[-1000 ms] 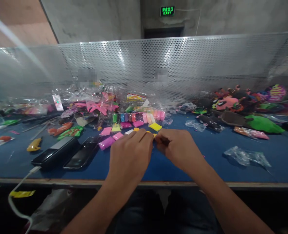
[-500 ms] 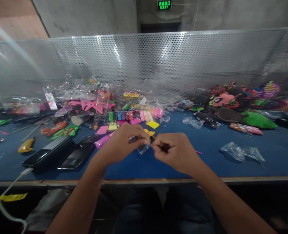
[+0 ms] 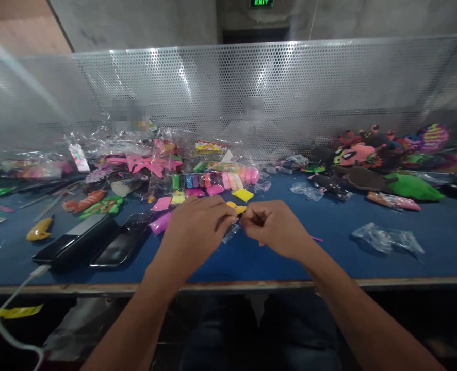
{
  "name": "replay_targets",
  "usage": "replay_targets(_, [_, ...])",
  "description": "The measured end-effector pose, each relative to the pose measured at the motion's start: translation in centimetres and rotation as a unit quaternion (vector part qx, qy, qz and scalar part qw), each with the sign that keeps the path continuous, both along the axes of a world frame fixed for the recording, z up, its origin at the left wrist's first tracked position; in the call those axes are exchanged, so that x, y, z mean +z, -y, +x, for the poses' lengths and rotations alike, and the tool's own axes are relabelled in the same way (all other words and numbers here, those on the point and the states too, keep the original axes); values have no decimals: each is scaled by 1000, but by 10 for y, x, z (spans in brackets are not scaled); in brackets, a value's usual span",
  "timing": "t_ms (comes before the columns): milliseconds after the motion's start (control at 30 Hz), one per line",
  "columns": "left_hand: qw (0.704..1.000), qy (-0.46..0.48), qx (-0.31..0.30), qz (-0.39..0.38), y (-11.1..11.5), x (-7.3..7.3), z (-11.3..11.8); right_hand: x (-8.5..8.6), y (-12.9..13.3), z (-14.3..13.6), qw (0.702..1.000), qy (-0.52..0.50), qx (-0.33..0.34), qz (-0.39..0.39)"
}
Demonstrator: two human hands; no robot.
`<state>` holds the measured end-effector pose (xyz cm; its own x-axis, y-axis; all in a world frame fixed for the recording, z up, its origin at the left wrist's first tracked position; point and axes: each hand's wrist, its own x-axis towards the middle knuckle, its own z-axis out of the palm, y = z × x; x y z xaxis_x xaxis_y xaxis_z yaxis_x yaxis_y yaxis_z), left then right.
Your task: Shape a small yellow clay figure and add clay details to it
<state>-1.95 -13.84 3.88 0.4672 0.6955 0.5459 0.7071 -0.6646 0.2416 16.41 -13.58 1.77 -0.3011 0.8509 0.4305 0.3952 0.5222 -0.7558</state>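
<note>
Near the middle of the blue table, my left hand (image 3: pixel 197 232) and my right hand (image 3: pixel 275 229) nearly meet, fingers of both closed in a pinch. Between and below the fingertips shows a small clear plastic piece (image 3: pixel 231 233), which my left hand appears to hold. What my right hand pinches is too small to name. Just beyond the fingertips lies a small yellow piece (image 3: pixel 236 207), partly hidden. A yellow packet (image 3: pixel 243 194) and pink packets (image 3: pixel 161 203) lie behind and left of my hands.
A black phone (image 3: pixel 122 242) and a dark device with a white cable (image 3: pixel 74 239) lie at left. Bagged pink stars (image 3: pixel 147 164) are behind. Dark and green clay shapes (image 3: pixel 410 187) and crumpled clear plastic (image 3: pixel 387 238) lie at right. A perforated metal screen (image 3: pixel 232 87) stands at the back.
My left hand has turned so its back covers more of the fingers. My right hand has shifted slightly up and left. The view has tilted down a little.
</note>
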Motion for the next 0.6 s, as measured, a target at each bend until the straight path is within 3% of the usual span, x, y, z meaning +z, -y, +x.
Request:
replay_targets(67, [990, -78, 101, 57, 11, 4, 17, 3, -7, -6, 988, 110, -72, 78])
replay_targets(133, [978, -99, 174, 61, 16, 3, 35, 3, -11, -13, 958, 207, -147, 130])
replay_targets(233, [977, -77, 194, 47, 9, 0, 44, 0, -13, -18, 928, 270, -205, 154])
replay_targets(333, [995, -39, 89, 8, -8, 3, 26, 0, -9, -11, 956, 189, -163, 152])
replay_targets(433, [987, 72, -95, -107, -25, 6, 1, -2, 3, -2, 997, -6, -26, 77])
replay_targets(533, [925, 160, -267, -218, -32, 1, -10, -5, 13, 1, 970, -184, 153, -47])
replay_targets(600, [914, 187, -284, -222, -29, -4, -8, -6, 12, 2, 952, -229, 189, -76])
